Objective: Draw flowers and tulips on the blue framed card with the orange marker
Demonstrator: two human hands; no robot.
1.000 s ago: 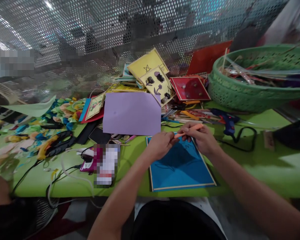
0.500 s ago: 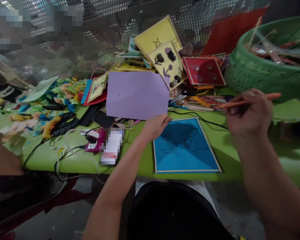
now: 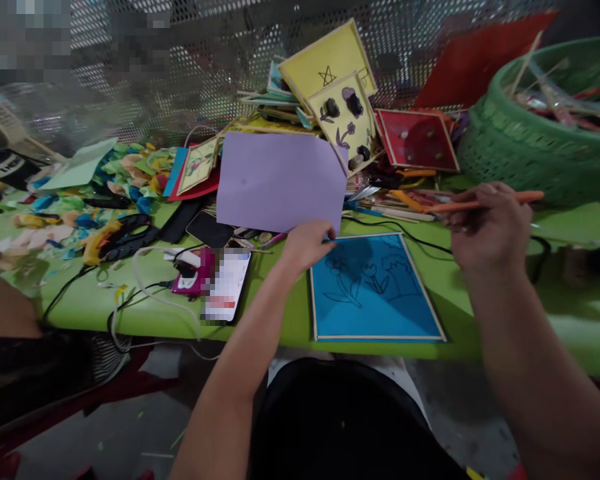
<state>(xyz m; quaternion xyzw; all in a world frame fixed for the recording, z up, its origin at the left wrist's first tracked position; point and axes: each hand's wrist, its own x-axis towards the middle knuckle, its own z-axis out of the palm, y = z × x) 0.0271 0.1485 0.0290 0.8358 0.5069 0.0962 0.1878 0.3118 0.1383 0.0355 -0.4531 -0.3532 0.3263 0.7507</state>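
Note:
A blue card (image 3: 370, 313) with flower outlines drawn on it and thin wooden strips along its edges lies flat in front of me. At its upper left corner is my left hand (image 3: 307, 247), fingers pinched together on the card's edge; the exact grip is partly hidden. My right hand (image 3: 495, 227) is raised to the right of the card, its fingers closed around a slim orange pen (image 3: 527, 197) that points left. Just behind my left hand, a purple sheet (image 3: 280, 180) leans on the pile and its lower edge meets my fingers in view.
Several framed pictures, including a yellow one (image 3: 330, 57) and a red one (image 3: 417, 140), pile up behind. A green basket (image 3: 500, 147) stands right. Left lie a phone (image 3: 227, 283), cables, a yellow-black glue gun (image 3: 103, 243) and paper scraps. Another person's arm (image 3: 5, 287) rests far left.
My right hand has shifted slightly left with the pen. The shadow over the blue card has changed, showing more of the drawing. My left hand stays at the corner; the view has moved slightly.

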